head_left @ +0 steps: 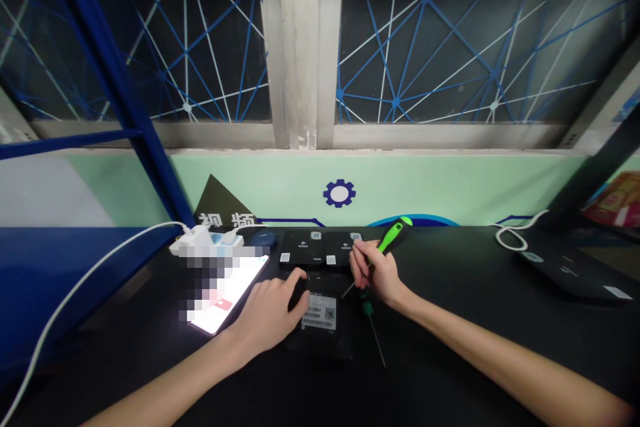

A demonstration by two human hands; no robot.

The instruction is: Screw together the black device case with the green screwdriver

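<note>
Fingers (361, 259) of my right hand (379, 275) pinch the green-handled screwdriver (395, 235), its tip seemingly at the black box (323, 340) just below them. My left hand (270, 317) lies flat on that box, fingers loosely spread, a lit phone (235, 287) just left of them.

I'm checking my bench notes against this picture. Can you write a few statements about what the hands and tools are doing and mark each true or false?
1. The right hand grips a green-handled screwdriver. True.
2. The left hand holds the phone. False: it rests on a labelled black box, and the phone lies on the table to that hand's left.
3. A second, thinner screwdriver lies loose on the table. True.
4. The phone's screen is dark. False: it is lit.
5. The power strip is black. False: it is white.
</note>
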